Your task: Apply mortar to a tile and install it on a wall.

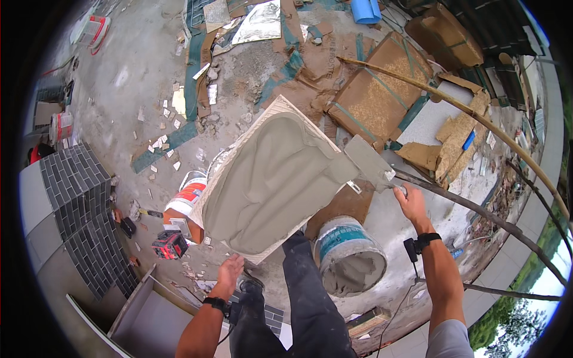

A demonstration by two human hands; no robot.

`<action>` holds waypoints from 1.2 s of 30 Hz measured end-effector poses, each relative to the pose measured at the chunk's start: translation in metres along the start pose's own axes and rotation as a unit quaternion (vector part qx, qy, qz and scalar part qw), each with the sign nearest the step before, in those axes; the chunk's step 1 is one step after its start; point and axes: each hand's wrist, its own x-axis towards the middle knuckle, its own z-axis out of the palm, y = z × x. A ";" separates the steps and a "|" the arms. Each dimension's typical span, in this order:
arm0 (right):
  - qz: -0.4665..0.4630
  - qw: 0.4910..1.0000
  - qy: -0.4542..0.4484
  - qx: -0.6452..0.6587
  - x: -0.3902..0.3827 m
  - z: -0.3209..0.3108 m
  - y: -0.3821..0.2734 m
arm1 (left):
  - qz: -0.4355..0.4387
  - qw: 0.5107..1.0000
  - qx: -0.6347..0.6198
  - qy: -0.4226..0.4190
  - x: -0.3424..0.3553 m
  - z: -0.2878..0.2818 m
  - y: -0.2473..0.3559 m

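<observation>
Head view, clock read from mid-view: tile [279, 105] at centre, ribbed back coated with grey mortar [268, 179], ridged and uneven. Right hand [412, 206] at 3 o'clock, fingers clasped on the trowel [365, 160], its blade loaded and at the tile's edge. Left hand [230, 269] at 7 o'clock by the lower corner; cannot tell whether its fingers grip. Bucket [349, 241] of mortar at 5 o'clock. Floor [128, 101] grey, stained, littered with chips toward 10 o'clock. Brick-patterned block [77, 185] at 9 o'clock, carton [382, 86] at 1, greenery [507, 325] at 4.
</observation>
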 end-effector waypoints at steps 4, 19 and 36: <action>-0.065 0.996 -0.062 0.014 0.020 -0.012 -0.057 | -0.008 1.000 0.009 0.020 -0.007 0.004 0.003; -0.224 0.969 -0.005 -0.104 0.119 -0.036 -0.173 | 0.007 0.999 -0.043 0.032 0.002 -0.003 -0.013; -0.221 0.935 -0.021 -0.275 0.158 -0.067 -0.366 | 0.022 0.994 -0.109 -0.011 0.015 -0.003 -0.027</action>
